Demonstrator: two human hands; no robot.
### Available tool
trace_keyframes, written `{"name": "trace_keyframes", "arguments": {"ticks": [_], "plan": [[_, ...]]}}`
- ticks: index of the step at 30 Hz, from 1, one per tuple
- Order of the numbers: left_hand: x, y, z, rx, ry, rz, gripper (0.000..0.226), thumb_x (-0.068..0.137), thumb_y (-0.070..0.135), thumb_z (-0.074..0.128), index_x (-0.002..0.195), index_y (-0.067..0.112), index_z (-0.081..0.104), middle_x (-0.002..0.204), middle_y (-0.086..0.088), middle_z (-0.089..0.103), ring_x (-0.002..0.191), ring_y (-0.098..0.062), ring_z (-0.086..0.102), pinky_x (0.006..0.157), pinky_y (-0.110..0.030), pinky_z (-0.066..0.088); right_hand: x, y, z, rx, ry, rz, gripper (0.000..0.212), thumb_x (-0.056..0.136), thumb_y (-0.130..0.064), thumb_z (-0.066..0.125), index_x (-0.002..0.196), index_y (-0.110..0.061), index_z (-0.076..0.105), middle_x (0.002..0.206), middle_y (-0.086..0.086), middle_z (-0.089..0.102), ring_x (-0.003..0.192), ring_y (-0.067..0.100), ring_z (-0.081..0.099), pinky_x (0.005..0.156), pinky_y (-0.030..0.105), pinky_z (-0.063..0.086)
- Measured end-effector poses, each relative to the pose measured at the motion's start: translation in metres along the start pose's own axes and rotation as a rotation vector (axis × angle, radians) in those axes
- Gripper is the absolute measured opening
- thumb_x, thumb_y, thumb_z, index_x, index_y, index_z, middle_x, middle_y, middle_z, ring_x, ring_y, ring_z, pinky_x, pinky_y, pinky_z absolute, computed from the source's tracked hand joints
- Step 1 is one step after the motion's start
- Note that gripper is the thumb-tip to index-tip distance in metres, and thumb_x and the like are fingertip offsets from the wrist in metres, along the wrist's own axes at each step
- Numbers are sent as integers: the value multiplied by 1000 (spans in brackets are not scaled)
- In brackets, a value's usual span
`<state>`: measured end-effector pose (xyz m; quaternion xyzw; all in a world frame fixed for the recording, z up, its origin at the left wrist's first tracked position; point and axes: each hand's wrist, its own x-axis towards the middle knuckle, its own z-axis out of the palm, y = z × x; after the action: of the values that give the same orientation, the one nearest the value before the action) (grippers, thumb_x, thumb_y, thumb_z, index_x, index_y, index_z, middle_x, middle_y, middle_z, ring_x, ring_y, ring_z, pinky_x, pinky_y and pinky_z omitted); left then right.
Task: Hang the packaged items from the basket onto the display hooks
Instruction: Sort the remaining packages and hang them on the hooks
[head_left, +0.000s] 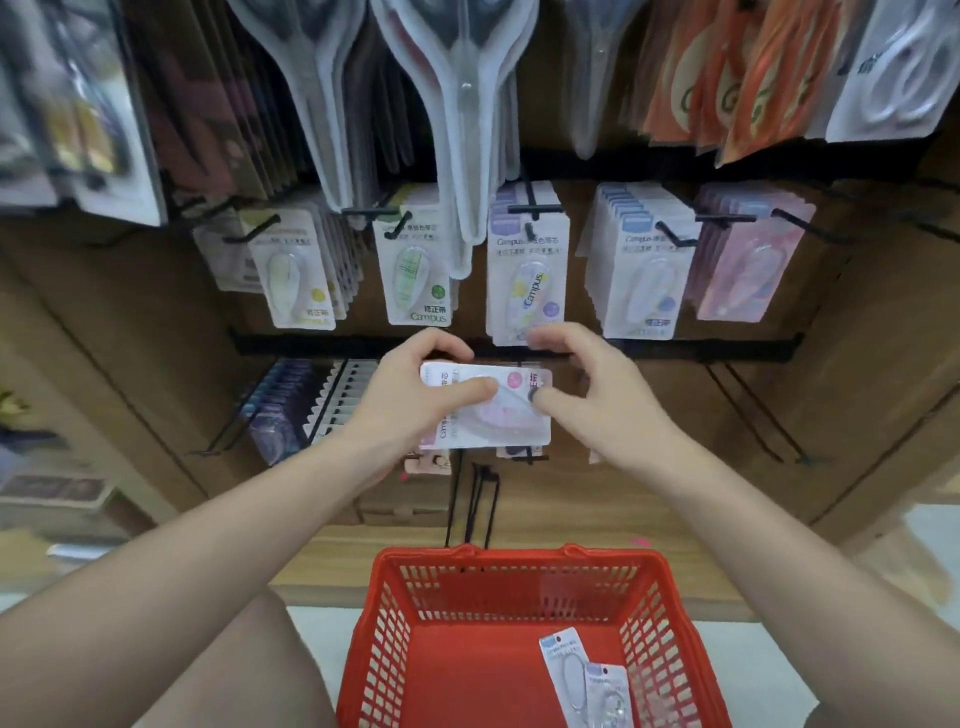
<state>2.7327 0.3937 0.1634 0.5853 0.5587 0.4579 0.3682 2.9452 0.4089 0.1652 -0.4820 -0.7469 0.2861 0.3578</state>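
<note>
The left hand (410, 400) has a grip on a pink correction tape pack (485, 405), thumb on its front. The right hand (582, 387) pinches the pack's right edge. The pack is held sideways in front of the display hooks (535, 210). Two more packs (584, 675) lie in the red basket (519, 566) below.
</note>
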Motion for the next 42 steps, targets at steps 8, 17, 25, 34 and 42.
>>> {"name": "trace_keyframes", "arguments": {"ticks": [8, 17, 25, 34, 42], "plan": [[-34, -8, -84, 88, 106, 73, 17, 91, 21, 81, 102, 17, 68, 84, 11, 69, 74, 0, 63, 63, -15, 48, 28, -63, 71, 137, -447, -65, 19, 87, -18, 78, 103, -26, 71, 87, -9, 76, 74, 5, 69, 62, 24, 52], [-41, -46, -238, 276, 884, 94, 27, 108, 34, 51, 128, 16, 55, 116, 2, 62, 103, -8, 62, 95, -28, 53, 74, -143, 202, 622, -314, 131, 23, 95, -12, 74, 115, -12, 62, 110, 1, 78, 94, 14, 77, 68, 24, 61], [-22, -75, -299, 444, 1106, 1, 54, 109, 37, 46, 154, 9, 33, 151, -16, 36, 138, -31, 40, 103, -28, 28, 91, -197, 277, 689, -163, 45, 17, 100, -19, 69, 103, -30, 56, 108, -13, 71, 96, 3, 72, 69, 17, 57], [9, -93, -287, 323, 1130, 146, 58, 112, 28, 38, 161, 2, 22, 164, -24, 33, 153, -34, 30, 122, -30, 22, 103, -201, 307, 688, -11, 45, 22, 102, -25, 64, 121, -31, 55, 115, -19, 65, 106, 4, 67, 67, 11, 52], [32, -109, -277, 281, 1267, 226, 64, 109, 40, 28, 163, 6, 24, 155, -24, 40, 148, -41, 35, 121, -45, 29, 162, -191, 320, 642, 75, 181, 26, 100, -21, 65, 124, -26, 56, 112, -5, 66, 105, 15, 64, 90, 28, 53]]}}
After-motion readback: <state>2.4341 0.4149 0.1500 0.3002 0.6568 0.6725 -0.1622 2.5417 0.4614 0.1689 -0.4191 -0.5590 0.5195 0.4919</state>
